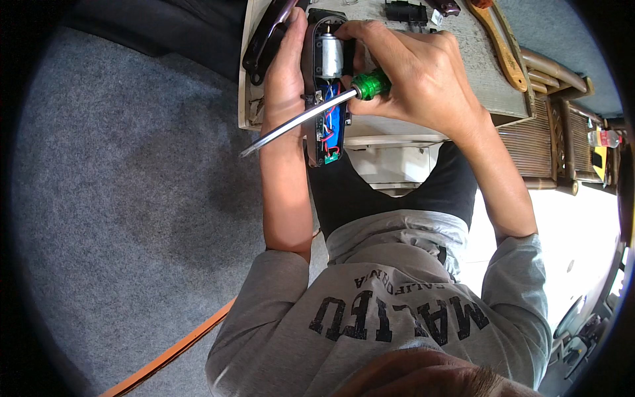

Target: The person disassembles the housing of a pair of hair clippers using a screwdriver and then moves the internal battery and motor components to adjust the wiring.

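My left hand (286,76) is closed along the left side of an opened electric hair clipper (312,142), which is held upright over the table's near edge. Inside its dark housing show a silver motor (330,56), a blue battery (335,109), red and white wires and a small green circuit board (331,158). My right hand (426,83) has a screwdriver (297,123) tucked in its curled fingers, its green handle in the palm and its long shaft crossing in front of the clipper, tip to the lower left. The right index finger reaches the motor's top end.
On the worn wooden table (489,99) lie a glossy dark purple shell (270,36), a black plastic part (406,12) and a wooden-handled tool (506,56). Bamboo furniture (529,142) stands to the right, a bottle (603,138) beyond it. Grey carpet (145,165) spreads at left.
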`<state>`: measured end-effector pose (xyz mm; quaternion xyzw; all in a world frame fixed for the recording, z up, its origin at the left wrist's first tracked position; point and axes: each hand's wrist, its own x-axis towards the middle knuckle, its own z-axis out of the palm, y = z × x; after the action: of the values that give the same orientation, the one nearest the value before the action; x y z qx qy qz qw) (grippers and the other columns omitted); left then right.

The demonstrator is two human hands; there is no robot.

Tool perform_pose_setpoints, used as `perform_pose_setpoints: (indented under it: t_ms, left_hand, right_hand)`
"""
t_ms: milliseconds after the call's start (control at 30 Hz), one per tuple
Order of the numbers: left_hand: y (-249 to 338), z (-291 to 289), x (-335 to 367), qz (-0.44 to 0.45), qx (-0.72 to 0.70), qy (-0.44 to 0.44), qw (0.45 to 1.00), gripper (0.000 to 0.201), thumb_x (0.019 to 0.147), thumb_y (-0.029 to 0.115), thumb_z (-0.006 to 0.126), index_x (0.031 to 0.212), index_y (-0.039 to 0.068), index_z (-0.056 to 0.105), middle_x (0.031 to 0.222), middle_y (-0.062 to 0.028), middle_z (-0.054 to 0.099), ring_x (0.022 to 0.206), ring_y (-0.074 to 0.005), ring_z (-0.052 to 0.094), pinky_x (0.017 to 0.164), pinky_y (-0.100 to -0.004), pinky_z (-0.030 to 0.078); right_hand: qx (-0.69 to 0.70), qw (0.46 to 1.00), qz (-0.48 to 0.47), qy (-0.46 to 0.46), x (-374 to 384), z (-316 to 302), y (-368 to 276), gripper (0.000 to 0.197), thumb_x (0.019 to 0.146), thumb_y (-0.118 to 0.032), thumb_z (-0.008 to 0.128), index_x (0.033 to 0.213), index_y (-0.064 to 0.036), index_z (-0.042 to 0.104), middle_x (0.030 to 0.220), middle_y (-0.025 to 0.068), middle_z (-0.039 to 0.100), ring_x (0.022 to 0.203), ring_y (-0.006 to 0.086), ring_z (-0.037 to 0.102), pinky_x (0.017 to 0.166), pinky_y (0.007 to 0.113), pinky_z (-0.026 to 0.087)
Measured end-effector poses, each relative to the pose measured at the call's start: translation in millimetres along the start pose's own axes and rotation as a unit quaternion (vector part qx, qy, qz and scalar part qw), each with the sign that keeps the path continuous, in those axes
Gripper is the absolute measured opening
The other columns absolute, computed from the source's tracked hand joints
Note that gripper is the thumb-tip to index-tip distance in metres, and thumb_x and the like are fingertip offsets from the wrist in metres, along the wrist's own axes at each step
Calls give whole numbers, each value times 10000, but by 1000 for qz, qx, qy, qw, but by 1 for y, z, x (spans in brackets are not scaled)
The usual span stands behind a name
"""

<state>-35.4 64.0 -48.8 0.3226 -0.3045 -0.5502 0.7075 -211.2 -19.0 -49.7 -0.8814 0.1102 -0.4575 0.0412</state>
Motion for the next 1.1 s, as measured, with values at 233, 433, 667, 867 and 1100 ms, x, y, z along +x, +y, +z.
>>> perform_pose_setpoints:
  t_ms: [233, 433, 667, 867, 1100]
  left_hand:
    - [-1, -6, -1, -2, -2, 9, 1000, 419, 1107, 414, 564, 1212, 31, 700, 1060, -93, 762, 973, -177, 769, 893, -336, 646]
    - [2, 16, -10, -4, -27, -50, 998, 433, 1112, 423, 547, 1230, 32, 692, 1080, -101, 756, 1000, -186, 761, 914, -343, 634]
    - [-2, -7, 2, 22, -4, -33, 999, 439, 1120, 406, 531, 1265, 18, 676, 1101, -114, 751, 1012, -195, 757, 908, -344, 630]
    - [-1, -10, 3, 38, 15, -3, 999, 445, 1124, 392, 521, 1293, 5, 663, 1121, -127, 748, 1022, -204, 755, 903, -347, 629]
    - [0, 6, 0, 19, 16, 27, 999, 460, 1118, 397, 526, 1320, 0, 644, 1171, -156, 741, 1058, -216, 758, 941, -359, 641]
  right_hand:
    - [0, 1000, -1, 5, 0, 0, -1, 526, 728, -391, 872, 1083, -52, 682, 736, 95, 720, 633, 269, 736, 554, 354, 558]
    - [4, 1000, 6, 15, -1, 1, -1, 480, 742, -348, 861, 1077, -51, 686, 723, 91, 721, 622, 271, 733, 542, 355, 554]
    - [16, 999, 23, -28, -3, 1, 3, 573, 742, -277, 868, 1263, -121, 687, 775, -31, 696, 616, 173, 703, 553, 337, 551]
    - [40, 999, 13, -11, 0, -2, 0, 626, 742, -268, 877, 1328, -148, 691, 892, -25, 715, 678, 164, 717, 554, 317, 564]
    - [-7, 998, -35, 46, -2, -1, -1, 527, 732, -290, 871, 1233, -188, 746, 1134, -22, 707, 723, 165, 758, 560, 285, 586]
